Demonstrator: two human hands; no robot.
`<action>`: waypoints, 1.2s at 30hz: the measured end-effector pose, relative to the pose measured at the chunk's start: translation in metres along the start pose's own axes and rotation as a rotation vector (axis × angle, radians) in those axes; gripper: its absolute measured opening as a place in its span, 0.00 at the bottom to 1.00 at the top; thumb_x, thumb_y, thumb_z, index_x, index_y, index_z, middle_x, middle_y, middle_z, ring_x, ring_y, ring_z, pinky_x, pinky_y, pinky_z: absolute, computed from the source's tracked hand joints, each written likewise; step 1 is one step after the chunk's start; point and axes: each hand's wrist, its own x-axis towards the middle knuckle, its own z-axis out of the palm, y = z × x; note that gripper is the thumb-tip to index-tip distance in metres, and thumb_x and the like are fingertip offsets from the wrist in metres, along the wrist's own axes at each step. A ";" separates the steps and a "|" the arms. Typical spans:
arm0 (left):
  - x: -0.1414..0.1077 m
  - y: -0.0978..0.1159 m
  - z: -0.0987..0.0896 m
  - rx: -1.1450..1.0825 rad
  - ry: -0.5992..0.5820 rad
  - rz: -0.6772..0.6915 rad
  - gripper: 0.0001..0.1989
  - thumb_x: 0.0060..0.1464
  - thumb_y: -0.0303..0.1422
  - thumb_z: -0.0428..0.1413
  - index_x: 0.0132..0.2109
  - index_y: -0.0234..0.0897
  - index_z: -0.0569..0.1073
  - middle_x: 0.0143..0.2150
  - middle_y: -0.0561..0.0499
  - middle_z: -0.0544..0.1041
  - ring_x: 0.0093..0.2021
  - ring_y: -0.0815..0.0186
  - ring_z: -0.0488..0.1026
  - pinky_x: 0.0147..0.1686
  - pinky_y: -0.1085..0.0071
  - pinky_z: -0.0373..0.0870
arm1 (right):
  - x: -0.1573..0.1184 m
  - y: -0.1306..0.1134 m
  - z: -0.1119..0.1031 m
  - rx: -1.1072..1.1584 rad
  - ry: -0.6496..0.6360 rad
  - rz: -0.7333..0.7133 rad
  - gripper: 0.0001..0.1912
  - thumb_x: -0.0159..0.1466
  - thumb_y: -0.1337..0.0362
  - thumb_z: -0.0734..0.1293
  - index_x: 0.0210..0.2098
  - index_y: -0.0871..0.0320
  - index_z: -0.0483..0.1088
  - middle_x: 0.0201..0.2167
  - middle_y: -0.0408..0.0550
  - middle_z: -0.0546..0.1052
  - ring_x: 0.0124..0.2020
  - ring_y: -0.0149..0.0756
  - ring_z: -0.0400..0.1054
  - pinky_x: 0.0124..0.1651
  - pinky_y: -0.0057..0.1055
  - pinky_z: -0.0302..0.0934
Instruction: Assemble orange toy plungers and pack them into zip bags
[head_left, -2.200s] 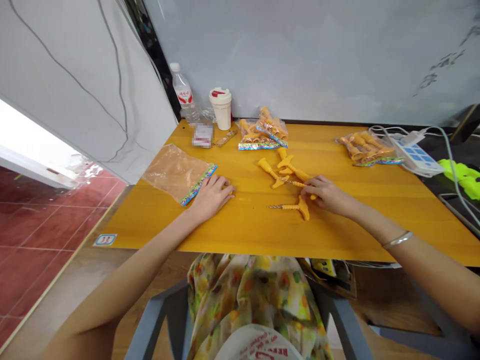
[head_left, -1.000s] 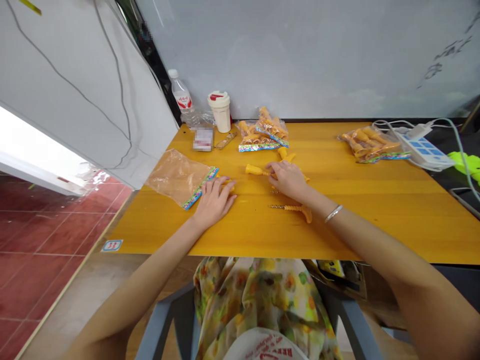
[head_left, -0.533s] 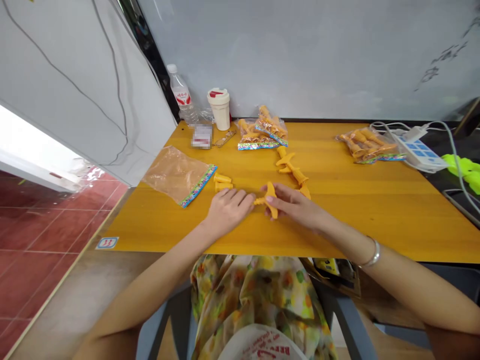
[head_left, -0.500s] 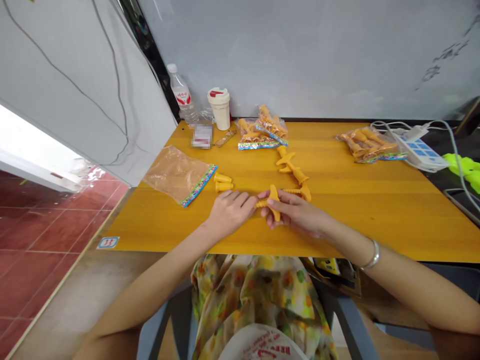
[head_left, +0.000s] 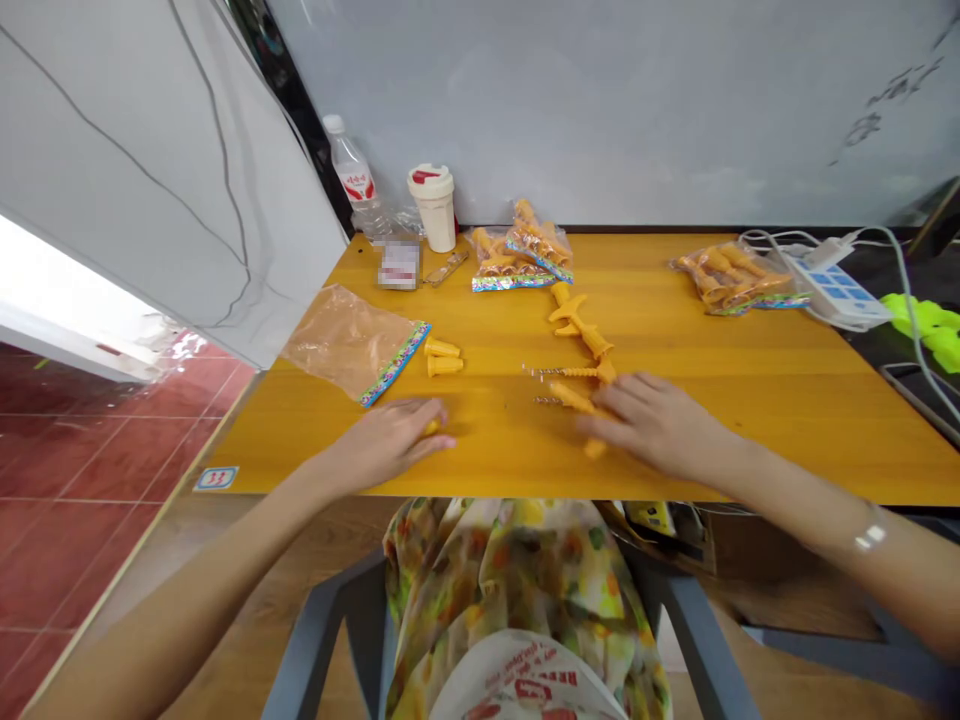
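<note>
My left hand (head_left: pixel 390 440) is over the front left of the table, its fingers closed round a small yellow piece (head_left: pixel 433 427) that is mostly hidden. To the right, my right hand (head_left: pixel 660 430) is smeared by motion over a yellow T-handled screw (head_left: pixel 574 397) with a metal spiral tip pointing left. Its fingers touch or hover at the handle; I cannot tell which. A similar yellow screw (head_left: pixel 577 372) lies just beyond, near a row of yellow pieces (head_left: pixel 581 322). Two yellow tapered caps (head_left: pixel 444 366) lie beyond my left hand, beside an open-topped clear bag (head_left: pixel 349 340).
At the back stand a plastic bottle (head_left: pixel 356 180) and a white lidded cup (head_left: pixel 435 208). Filled bags (head_left: pixel 517 255) of yellow pieces lie nearby, with another bag (head_left: pixel 739 280) at right. A power strip (head_left: pixel 844 292) with cables sits at the right.
My hands have moved apart: the left went left with a small yellow piece, the right went right. The T-handled screw has come away from my left hand, baring its metal tip.
</note>
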 end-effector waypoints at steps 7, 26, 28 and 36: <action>0.068 0.008 0.035 0.580 0.333 0.135 0.14 0.69 0.35 0.46 0.46 0.32 0.74 0.43 0.37 0.76 0.47 0.50 0.72 0.46 0.57 0.67 | 0.048 0.068 0.070 0.036 -0.177 0.202 0.23 0.70 0.46 0.62 0.44 0.59 0.76 0.40 0.57 0.74 0.44 0.46 0.63 0.48 0.40 0.57; 0.059 -0.014 0.038 0.390 0.452 0.007 0.17 0.67 0.38 0.50 0.57 0.36 0.72 0.59 0.34 0.72 0.59 0.43 0.67 0.58 0.43 0.61 | 0.020 0.105 0.062 0.160 -0.370 1.114 0.17 0.66 0.50 0.67 0.48 0.53 0.73 0.40 0.50 0.83 0.40 0.44 0.74 0.37 0.33 0.60; 0.057 -0.013 0.036 0.353 0.465 0.004 0.17 0.67 0.38 0.50 0.56 0.36 0.72 0.59 0.34 0.72 0.59 0.43 0.67 0.59 0.43 0.60 | 0.021 0.105 0.062 0.163 -0.374 1.150 0.18 0.66 0.50 0.67 0.50 0.54 0.73 0.42 0.51 0.83 0.42 0.45 0.75 0.39 0.34 0.62; 0.068 0.050 0.047 -0.281 0.630 0.031 0.24 0.68 0.45 0.48 0.64 0.38 0.60 0.62 0.36 0.68 0.58 0.55 0.69 0.55 0.56 0.71 | 0.055 0.045 0.054 0.676 0.274 0.958 0.18 0.68 0.51 0.64 0.50 0.56 0.69 0.38 0.50 0.80 0.37 0.39 0.75 0.43 0.37 0.68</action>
